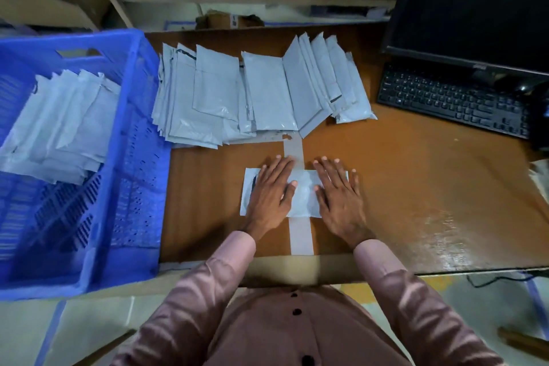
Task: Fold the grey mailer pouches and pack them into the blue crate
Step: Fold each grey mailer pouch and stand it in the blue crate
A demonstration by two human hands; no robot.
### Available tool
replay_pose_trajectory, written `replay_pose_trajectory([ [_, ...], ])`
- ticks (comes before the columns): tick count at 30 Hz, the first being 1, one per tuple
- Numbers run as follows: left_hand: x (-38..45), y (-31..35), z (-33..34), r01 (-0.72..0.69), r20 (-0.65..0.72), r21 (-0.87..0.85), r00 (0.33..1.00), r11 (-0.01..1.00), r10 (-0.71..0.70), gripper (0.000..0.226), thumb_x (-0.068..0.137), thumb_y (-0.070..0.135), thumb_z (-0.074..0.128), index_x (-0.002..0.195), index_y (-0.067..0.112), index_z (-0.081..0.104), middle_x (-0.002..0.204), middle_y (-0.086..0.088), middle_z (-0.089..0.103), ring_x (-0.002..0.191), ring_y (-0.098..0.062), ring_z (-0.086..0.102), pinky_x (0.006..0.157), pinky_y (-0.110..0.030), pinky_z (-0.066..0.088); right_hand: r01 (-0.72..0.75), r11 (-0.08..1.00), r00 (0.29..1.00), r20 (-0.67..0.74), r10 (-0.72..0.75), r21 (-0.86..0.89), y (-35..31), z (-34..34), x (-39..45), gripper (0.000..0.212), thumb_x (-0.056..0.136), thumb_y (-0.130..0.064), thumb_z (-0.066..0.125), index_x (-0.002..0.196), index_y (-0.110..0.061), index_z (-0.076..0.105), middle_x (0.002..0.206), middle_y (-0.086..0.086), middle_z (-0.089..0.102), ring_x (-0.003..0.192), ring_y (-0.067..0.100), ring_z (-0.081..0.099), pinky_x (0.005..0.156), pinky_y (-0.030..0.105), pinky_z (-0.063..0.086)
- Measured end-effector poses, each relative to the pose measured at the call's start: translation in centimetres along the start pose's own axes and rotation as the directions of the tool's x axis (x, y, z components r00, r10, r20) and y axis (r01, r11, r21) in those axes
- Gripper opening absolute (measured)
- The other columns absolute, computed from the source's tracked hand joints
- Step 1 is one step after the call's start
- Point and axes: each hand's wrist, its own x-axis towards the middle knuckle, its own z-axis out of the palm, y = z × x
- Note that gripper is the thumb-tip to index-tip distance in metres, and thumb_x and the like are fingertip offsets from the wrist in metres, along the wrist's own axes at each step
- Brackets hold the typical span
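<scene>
Hands flat on a grey pouch, pressing the fold down.

Left hand (271,189) and right hand (338,192) lie open, fingers straight, on the folded pouch (303,194) on the brown table (416,175). It looks thin, light, soft and a bit slippery, so pinching one short edge should lift it best. Behind it a pile of pouches (255,92) fans out, smooth and shiny. To the left, the blue crate (127,157) with holed plastic walls holds more pouches (62,125).
</scene>
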Motion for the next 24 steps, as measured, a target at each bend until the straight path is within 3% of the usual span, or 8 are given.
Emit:
replay_pose_trajectory([
  [5, -1.8, -3.0, -1.4, 0.033, 0.004, 0.341, 0.999, 0.940, -0.036, 0.062, 0.110, 0.050, 0.012, 0.166, 0.023, 0.012, 0.173, 0.006, 0.009, 0.160, -0.013, 0.000, 0.130, -0.043, 0.006, 0.114, 0.991, 0.993, 0.020, -0.116, 0.064, -3.4, 0.9, 1.4, 0.057, 0.111, -0.045, 0.022, 0.165, -0.026, 0.019, 0.172, -0.005, 0.016, 0.160, 0.015, -0.001, 0.129, 0.049, 0.000],
  [24, -1.8, -3.8, -0.6, 0.069, 0.014, 0.333, 0.997, 0.940, -0.078, 0.063, 0.111, 0.049, 0.018, 0.167, 0.024, 0.002, 0.174, 0.005, -0.002, 0.160, -0.014, -0.004, 0.128, -0.048, 0.009, 0.102, 0.993, 0.994, 0.054, -0.098, -0.066, -4.5, 2.7, 2.4, 0.060, 0.110, -0.042, 0.024, 0.166, -0.025, 0.009, 0.174, -0.005, 0.004, 0.160, 0.018, -0.001, 0.127, 0.054, 0.008],
])
